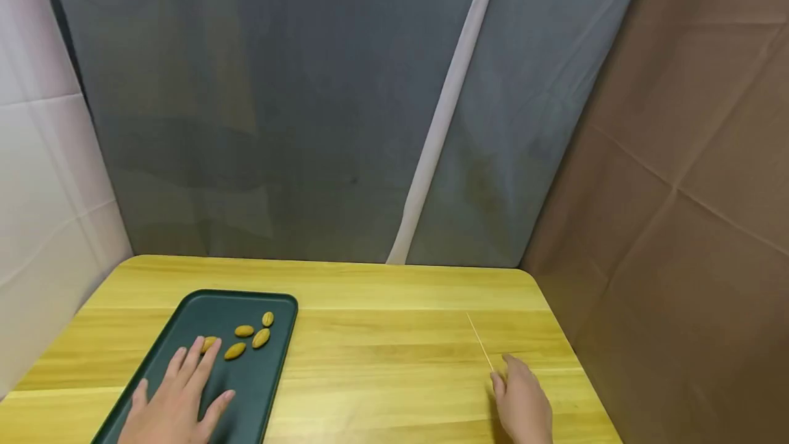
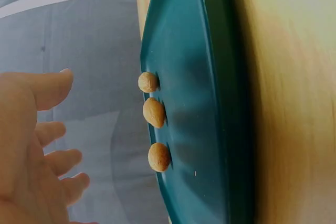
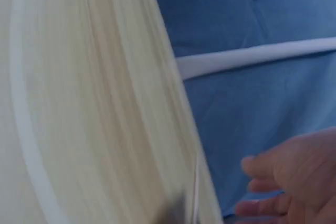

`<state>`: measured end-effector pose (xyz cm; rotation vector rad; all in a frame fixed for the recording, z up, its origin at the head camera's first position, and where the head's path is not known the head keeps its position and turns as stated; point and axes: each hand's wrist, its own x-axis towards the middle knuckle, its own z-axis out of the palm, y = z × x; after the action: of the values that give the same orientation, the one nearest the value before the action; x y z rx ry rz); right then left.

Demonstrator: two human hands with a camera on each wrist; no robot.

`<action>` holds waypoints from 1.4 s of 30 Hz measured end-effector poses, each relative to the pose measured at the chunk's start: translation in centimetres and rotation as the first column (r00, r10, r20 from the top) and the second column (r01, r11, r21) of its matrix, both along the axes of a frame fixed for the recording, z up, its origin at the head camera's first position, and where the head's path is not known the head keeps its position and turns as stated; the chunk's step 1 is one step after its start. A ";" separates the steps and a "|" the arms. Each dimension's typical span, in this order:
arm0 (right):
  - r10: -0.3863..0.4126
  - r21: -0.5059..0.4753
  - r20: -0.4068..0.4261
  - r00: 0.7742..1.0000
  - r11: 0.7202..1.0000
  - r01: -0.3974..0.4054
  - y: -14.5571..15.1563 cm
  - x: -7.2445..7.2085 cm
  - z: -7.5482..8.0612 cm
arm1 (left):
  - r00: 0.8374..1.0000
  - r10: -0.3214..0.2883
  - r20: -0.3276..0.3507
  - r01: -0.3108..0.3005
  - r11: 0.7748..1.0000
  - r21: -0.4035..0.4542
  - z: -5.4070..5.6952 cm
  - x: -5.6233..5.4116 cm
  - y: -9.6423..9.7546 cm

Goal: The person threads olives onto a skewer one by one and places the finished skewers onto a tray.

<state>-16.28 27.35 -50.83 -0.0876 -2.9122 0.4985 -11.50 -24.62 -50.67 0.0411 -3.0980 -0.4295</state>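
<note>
From above, the left hand (image 1: 175,392) hides bits of one nut (image 1: 209,344) and the tray (image 1: 265,375), which gets cut off at seven o'clock. From the right wrist, the blurry stick (image 3: 196,192) is cut off at six o'clock, the right hand (image 3: 299,176) at four.

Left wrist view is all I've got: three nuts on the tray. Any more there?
Observer: Yes. The head view shows at least five nuts on the tray, one partly hidden by the left hand.
Operator: And the right hand?
Observer: The right hand is over the table, right of the tray, near a thin stick.
Operator: Holding it?
Observer: Doesn't look like it: the right wrist view shows a gap between hand and stick, though the stick's near end is out of frame.
</note>
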 end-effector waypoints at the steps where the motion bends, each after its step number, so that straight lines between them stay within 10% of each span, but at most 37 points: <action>1: -0.013 -0.008 0.038 0.999 1.000 0.013 0.2 -0.2 0.0 | 1.000 -0.002 0.008 0.002 1.000 -0.004 0.0 0.0 0.0; 7: -0.037 -0.014 0.211 0.977 0.999 0.041 1.6 -1.3 -0.9 | 1.000 -0.010 0.003 0.010 1.000 0.022 0.2 0.3 0.0; 21: -0.054 -0.010 0.323 0.945 0.998 0.061 1.7 -1.6 -1.0 | 0.998 0.058 -0.026 -0.057 0.998 0.038 0.5 0.6 0.5; 32: 0.000 -0.069 0.133 0.991 0.998 0.010 1.5 -1.5 -1.1 | 0.985 0.049 0.165 -0.060 0.996 0.065 1.3 -0.1 0.1; 42: 0.031 -0.118 -0.039 0.999 0.992 -0.035 1.8 -1.1 -1.8 | 0.993 0.023 0.117 -0.024 1.000 0.012 1.6 -1.2 0.4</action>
<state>-17.34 29.11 -52.63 -0.0460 -2.8506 0.6709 -12.68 -24.22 -49.09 0.1067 -3.2056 -0.4639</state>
